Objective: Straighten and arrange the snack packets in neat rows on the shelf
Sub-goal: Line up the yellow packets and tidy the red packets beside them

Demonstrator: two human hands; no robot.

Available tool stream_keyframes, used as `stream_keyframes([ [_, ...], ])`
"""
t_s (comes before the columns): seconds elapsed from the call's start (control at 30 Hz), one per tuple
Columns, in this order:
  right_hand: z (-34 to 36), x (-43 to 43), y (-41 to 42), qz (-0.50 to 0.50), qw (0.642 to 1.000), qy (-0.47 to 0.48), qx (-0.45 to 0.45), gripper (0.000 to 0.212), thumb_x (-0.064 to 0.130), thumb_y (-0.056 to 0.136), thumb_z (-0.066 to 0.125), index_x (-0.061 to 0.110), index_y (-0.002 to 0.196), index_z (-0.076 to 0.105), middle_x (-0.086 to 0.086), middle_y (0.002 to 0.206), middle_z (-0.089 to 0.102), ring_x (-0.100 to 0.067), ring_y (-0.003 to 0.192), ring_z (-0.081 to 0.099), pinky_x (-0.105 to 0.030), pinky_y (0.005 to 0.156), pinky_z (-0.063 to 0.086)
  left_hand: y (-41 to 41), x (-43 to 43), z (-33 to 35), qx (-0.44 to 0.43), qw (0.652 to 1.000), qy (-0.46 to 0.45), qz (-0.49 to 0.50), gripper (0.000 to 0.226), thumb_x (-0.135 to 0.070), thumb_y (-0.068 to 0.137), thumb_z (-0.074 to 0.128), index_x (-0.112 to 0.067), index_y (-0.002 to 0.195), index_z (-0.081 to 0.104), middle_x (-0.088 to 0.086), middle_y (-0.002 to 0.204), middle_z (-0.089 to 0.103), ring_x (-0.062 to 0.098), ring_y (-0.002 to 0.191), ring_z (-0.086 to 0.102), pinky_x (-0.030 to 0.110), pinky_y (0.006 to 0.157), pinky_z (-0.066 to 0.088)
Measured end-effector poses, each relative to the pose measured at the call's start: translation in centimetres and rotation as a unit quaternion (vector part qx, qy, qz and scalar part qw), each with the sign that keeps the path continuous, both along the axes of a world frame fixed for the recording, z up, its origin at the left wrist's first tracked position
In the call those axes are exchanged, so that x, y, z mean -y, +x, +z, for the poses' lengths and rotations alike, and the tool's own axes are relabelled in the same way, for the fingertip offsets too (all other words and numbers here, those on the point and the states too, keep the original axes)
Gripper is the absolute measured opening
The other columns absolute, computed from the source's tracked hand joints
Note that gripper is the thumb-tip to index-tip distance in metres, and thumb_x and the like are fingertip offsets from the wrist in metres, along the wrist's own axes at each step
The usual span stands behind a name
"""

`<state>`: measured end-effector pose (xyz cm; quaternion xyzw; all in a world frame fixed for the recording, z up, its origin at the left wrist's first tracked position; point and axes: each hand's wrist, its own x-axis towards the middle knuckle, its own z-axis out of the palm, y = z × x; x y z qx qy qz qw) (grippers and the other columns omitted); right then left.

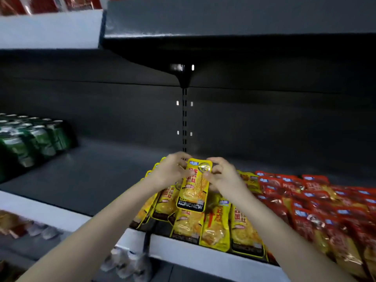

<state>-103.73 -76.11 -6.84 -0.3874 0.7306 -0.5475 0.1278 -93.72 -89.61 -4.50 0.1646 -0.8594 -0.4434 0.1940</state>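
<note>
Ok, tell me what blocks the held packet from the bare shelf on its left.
Nothing visible. Left hand and right hand hold the yellow packet over the pile; the shelf floor is bare up to the green cans.

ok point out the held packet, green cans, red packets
held packet (pixel 193 192), head view, its front middle
green cans (pixel 41 141), head view, one can's side
red packets (pixel 313 200), head view, one packet's front
</note>
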Motion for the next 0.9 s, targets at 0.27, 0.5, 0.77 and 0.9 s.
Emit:
stream_keyframes([
  [0.27,-2.1,4.7,4.7,-0.024,0.987,0.094,-0.126,0.043,0.014,0.088,0.062,0.015,0.129,0.049,0.000,0.080,0.056,-0.028,0.081,0.064,-0.042,0.076,0.051,4.0,5.8,-2.7,0.071,0.991,-0.116,0.015,0.052,-0.020,0.081,0.072,-0.011,0.128,0.052,-0.007,0.059,0.043,0.006,0.053,0.040,0.021,0.052,0.031],
  [0.5,-2.5,4.7,6.6,-0.071,0.936,0.197,-0.282,0.040,0.026,0.093,0.053,0.019,0.132,0.047,-0.001,0.113,0.058,-0.019,0.111,0.047,-0.031,0.093,0.039,5.1,6.6,-4.3,0.083,0.978,-0.187,-0.026,0.050,-0.026,0.084,0.069,-0.013,0.129,0.053,-0.006,0.070,0.049,0.021,0.080,0.047,0.026,0.069,0.033],
  [0.77,-2.8,1.7,6.5,-0.172,0.877,0.301,-0.332,0.051,0.044,0.095,0.041,0.019,0.140,0.036,0.000,0.133,0.043,-0.020,0.125,0.036,-0.033,0.104,0.033,5.6,5.7,-5.8,0.063,0.956,-0.286,-0.018,0.052,-0.035,0.092,0.055,-0.023,0.140,0.039,0.000,0.109,0.054,0.019,0.117,0.035,0.025,0.099,0.030],
  [0.9,-2.9,1.5,6.7,-0.143,0.868,0.344,-0.328,0.058,0.051,0.094,0.041,0.015,0.139,0.036,-0.003,0.134,0.042,-0.021,0.126,0.037,-0.034,0.105,0.033,5.6,5.7,-6.9,0.062,0.922,-0.382,0.003,0.050,-0.042,0.091,0.049,-0.019,0.135,0.046,0.000,0.113,0.060,0.024,0.109,0.045,0.033,0.096,0.039],
])
